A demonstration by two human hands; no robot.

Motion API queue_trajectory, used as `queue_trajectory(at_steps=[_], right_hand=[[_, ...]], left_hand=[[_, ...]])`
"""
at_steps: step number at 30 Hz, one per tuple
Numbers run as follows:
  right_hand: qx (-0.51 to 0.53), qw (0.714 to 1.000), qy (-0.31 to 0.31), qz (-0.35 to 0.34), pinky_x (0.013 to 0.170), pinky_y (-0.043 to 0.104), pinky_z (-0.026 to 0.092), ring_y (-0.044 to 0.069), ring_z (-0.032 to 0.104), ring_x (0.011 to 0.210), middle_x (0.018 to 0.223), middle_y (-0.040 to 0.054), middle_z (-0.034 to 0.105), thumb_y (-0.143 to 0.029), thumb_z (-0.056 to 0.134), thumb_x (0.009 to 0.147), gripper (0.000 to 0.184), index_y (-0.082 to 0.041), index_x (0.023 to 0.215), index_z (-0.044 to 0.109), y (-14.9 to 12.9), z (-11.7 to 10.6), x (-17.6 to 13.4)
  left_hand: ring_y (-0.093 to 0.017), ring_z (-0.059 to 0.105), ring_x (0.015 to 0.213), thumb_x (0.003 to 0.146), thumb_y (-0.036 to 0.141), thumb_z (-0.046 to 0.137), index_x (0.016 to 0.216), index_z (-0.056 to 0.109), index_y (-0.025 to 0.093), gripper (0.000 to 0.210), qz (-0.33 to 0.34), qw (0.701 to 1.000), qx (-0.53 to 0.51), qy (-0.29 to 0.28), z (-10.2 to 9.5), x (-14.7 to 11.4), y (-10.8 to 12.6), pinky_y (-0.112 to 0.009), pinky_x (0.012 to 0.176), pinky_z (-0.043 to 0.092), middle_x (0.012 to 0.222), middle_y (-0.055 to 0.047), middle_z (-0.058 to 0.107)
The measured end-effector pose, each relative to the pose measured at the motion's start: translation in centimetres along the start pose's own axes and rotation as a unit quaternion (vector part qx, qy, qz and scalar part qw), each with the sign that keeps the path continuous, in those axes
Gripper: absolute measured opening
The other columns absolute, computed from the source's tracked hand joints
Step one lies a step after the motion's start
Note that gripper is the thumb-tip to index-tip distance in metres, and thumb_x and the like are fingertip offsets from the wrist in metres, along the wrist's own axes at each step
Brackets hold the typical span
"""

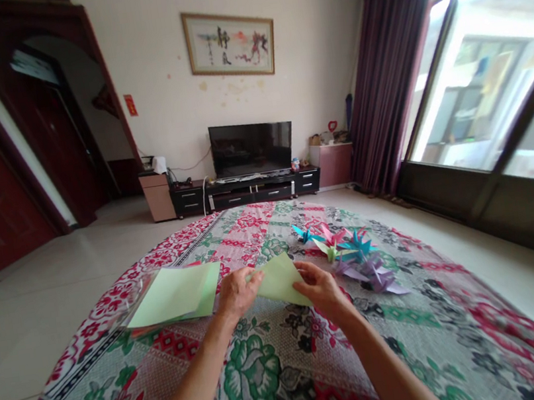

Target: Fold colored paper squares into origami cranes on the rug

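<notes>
A light green sheet of paper (281, 279) is held between my two hands above the patterned tablecloth. My left hand (239, 292) pinches its left edge between thumb and fingers. At the right edge, my right hand (317, 285) grips the paper with its thumb on top and fingers curled behind. To the left lies a stack of coloured paper (173, 294), with pale green sheets on top and reddish ones under them. Folded paper cranes (358, 246) in blue, pink, green and purple sit in a cluster just right of my right hand.
The round table wears a floral tablecloth (254, 379) in red, green and grey. Beyond its far edge stand a television (252, 147) and a low black cabinet (250, 192). A purple curtain (373, 84) hangs beside the window on the right.
</notes>
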State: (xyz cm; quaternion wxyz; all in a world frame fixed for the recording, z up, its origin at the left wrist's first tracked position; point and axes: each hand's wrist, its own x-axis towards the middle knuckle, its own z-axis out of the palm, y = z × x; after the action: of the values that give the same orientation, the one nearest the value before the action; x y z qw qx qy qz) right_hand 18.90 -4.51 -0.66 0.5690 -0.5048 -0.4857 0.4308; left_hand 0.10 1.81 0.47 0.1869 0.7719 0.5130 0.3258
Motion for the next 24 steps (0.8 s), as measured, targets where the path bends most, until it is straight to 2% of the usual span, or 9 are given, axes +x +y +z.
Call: queue_trajectory(at_steps=[3,7,10,13,17,20,24], right_hand=[[0.038,0.998,-0.022,0.035,0.056,0.025,0.043,0.015,0.058,0.063,0.080,0.0043,0.068,-0.038,0.069,0.056,0.047,-0.016,0.097,0.066,-0.2,-0.2,-0.2],[0.020,0.997,-0.019,0.071,0.050,0.023,0.038,0.013,0.054,0.053,0.068,0.0027,0.066,-0.049,0.067,0.061,0.042,-0.014,0.085,0.070,-0.5,-0.3,-0.5],[0.010,0.997,0.001,0.081,0.047,0.022,0.035,0.011,0.051,0.049,0.063,0.0019,0.065,-0.050,0.067,0.061,0.041,-0.013,0.078,0.070,-0.5,-0.3,-0.6],[0.022,0.996,0.001,0.088,0.047,0.021,0.035,0.010,0.051,0.049,0.063,0.0018,0.065,-0.050,0.068,0.060,0.042,-0.013,0.080,0.070,-0.4,-0.4,-0.5],[0.038,0.996,0.001,0.075,0.049,0.022,0.037,0.012,0.054,0.052,0.067,0.0027,0.067,-0.050,0.070,0.059,0.044,-0.015,0.084,0.070,0.2,-0.4,-0.2],[0.048,0.997,0.018,0.061,0.050,0.023,0.040,0.014,0.057,0.055,0.073,0.0045,0.068,-0.050,0.071,0.058,0.051,-0.015,0.094,0.069,0.8,-0.3,0.1],[0.034,0.999,0.031,0.021,0.051,0.023,0.041,0.013,0.056,0.056,0.076,0.0039,0.069,-0.048,0.070,0.060,0.051,-0.016,0.100,0.068,1.1,-0.3,0.1]], left_hand=[[-0.013,0.049,0.055,0.075,0.048,0.050,0.066,0.065,0.014,0.038,-0.028,0.995,-0.087,-0.039,-1.0,0.3,0.2,-0.022,0.053,0.033,0.053,0.001,0.055],[-0.011,0.045,0.053,0.068,0.051,0.055,0.062,0.064,0.012,0.040,-0.045,0.980,-0.186,-0.062,-1.8,0.3,0.5,-0.021,0.050,0.031,0.050,0.002,0.051],[-0.012,0.046,0.053,0.065,0.050,0.058,0.065,0.065,0.011,0.040,-0.060,0.968,-0.233,-0.077,-2.2,0.3,0.9,-0.021,0.050,0.033,0.052,0.002,0.054],[-0.012,0.048,0.053,0.064,0.048,0.060,0.071,0.067,0.010,0.039,-0.071,0.956,-0.268,-0.092,-2.3,0.3,1.0,-0.021,0.051,0.035,0.055,0.001,0.058],[-0.011,0.052,0.056,0.063,0.040,0.062,0.088,0.069,0.010,0.040,-0.070,0.943,-0.304,-0.117,-2.3,0.4,0.9,-0.022,0.055,0.039,0.067,-0.002,0.064],[-0.011,0.053,0.059,0.064,0.036,0.062,0.098,0.067,0.011,0.042,-0.048,0.946,-0.296,-0.123,-2.4,0.5,0.7,-0.021,0.057,0.039,0.071,-0.002,0.066],[-0.011,0.052,0.059,0.067,0.036,0.060,0.096,0.068,0.011,0.038,-0.022,0.955,-0.269,-0.123,-2.5,0.4,0.4,-0.021,0.057,0.038,0.070,-0.002,0.065]])
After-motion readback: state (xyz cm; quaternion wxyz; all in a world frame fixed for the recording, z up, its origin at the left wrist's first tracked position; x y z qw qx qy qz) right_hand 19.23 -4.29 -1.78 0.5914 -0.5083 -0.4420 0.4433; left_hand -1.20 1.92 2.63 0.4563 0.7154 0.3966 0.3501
